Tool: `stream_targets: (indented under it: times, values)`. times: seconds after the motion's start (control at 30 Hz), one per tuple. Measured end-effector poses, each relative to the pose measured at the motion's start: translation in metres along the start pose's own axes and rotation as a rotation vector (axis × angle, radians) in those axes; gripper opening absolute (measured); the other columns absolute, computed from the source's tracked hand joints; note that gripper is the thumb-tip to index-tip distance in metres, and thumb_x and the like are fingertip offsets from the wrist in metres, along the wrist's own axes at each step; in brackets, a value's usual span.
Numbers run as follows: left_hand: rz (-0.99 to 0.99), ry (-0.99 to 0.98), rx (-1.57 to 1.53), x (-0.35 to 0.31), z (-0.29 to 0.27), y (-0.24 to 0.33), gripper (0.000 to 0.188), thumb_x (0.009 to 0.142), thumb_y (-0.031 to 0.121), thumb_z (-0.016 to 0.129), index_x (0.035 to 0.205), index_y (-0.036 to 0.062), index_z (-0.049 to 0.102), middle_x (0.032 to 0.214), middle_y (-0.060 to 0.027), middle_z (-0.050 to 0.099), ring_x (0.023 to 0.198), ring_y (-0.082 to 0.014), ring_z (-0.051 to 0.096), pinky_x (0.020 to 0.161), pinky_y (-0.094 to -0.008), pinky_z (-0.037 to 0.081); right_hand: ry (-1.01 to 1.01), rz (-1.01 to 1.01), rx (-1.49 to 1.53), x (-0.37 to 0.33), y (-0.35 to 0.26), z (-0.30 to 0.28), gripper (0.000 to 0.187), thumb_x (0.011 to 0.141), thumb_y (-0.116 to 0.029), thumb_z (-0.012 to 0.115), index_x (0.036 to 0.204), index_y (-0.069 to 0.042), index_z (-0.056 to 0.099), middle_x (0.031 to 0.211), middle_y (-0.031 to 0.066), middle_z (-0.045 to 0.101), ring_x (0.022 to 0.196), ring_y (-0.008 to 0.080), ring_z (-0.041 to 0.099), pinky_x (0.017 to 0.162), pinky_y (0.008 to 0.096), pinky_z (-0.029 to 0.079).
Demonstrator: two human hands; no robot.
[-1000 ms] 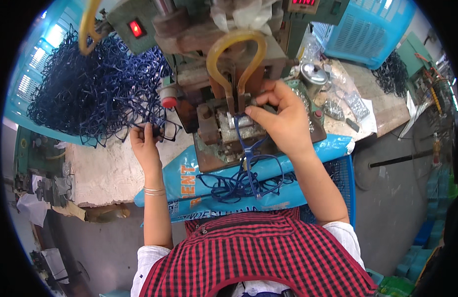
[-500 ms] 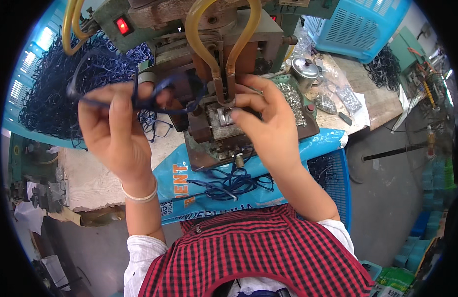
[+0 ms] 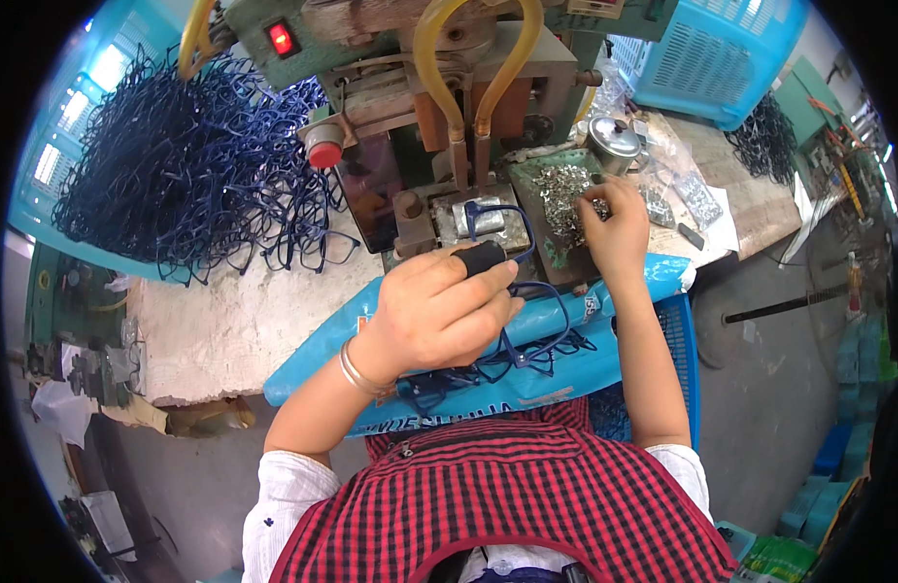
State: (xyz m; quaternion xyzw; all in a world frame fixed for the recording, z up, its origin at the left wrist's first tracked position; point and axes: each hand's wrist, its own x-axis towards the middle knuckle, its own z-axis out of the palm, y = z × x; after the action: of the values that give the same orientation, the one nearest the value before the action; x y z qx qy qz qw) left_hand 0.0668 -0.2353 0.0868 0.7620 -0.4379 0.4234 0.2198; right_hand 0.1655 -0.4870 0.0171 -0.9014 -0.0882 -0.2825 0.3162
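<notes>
My left hand is closed on a dark blue eyeglass frame, in front of the machine's metal block. A black cover wraps one of its fingers. The frame's upper rim reaches over the block's edge; whether it touches cannot be told. My right hand is at a heap of small shiny metal parts in a green tray. Its thumb and forefinger are pinched together at the heap's right side; any part between them is too small to make out. Two metal prongs hang above the block.
Yellow tubes loop down from the green machine. A big tangle of blue frames fills a basket at left. More frames lie on blue plastic sheeting before me. A lidded metal pot stands behind the tray.
My left hand has come down and right with a blue frame, to just before the metal block. My right hand has left the block and moved right to the metal parts.
</notes>
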Motion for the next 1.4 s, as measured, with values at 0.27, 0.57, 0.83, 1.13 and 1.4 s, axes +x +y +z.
stream_targets:
  times: [0.27,0.57,0.83,1.13,1.4]
  values:
    - [-0.056,0.085,-0.005,-0.001,0.005,0.008,0.017,0.073,0.012,0.078,0.082,0.008,0.065,0.098,-0.006,0.07,0.067,-0.018,0.061,0.06,-0.0315,0.053,0.088,-0.032,-0.029,-0.01,0.01,0.013,0.01,0.084,-0.012,0.072,0.09,-0.006,0.067,0.085,0.0117,0.069,0.082,0.0312,0.066,0.076,0.0402,0.052]
    - [-0.305,0.015,0.105,-0.04,-0.03,0.036,0.032,0.077,0.003,0.073,0.109,0.0035,0.067,0.126,-0.0144,0.066,0.11,-0.0296,0.067,0.097,-0.0465,0.053,0.123,-0.148,0.054,-0.014,0.009,0.015,0.013,0.085,-0.001,0.068,0.097,-0.004,0.07,0.092,0.0113,0.069,0.089,0.0317,0.064,0.081,0.0405,0.049]
    - [-0.769,-0.123,0.55,-0.074,-0.092,-0.069,0.03,0.075,-0.006,0.068,0.101,0.0092,0.071,0.129,-0.0145,0.063,0.108,-0.0346,0.058,0.098,-0.0422,0.047,0.089,-0.177,-0.009,-0.013,0.007,0.011,0.011,0.085,-0.001,0.068,0.095,-0.004,0.071,0.092,0.0114,0.068,0.089,0.0324,0.063,0.081,0.0415,0.049]
    - [-0.847,-0.176,0.543,-0.184,-0.05,-0.14,0.021,0.079,0.008,0.071,0.099,0.0082,0.076,0.127,-0.0139,0.066,0.099,-0.0302,0.061,0.092,-0.0388,0.049,0.117,-0.038,0.149,-0.033,0.003,-0.017,0.008,0.085,0.0,0.068,0.093,-0.002,0.071,0.089,0.0116,0.068,0.086,0.0275,0.064,0.078,0.0359,0.049]
    - [-1.385,0.802,-0.121,-0.162,-0.07,-0.136,0.023,0.101,0.024,0.062,0.088,0.0056,0.064,0.074,0.0025,0.058,0.061,-0.0071,0.054,0.054,-0.022,0.043,-0.149,0.285,0.712,-0.017,-0.02,-0.037,0.014,0.086,-0.001,0.068,0.099,0.0,0.074,0.095,0.006,0.073,0.091,0.0138,0.066,0.084,0.0269,0.05]
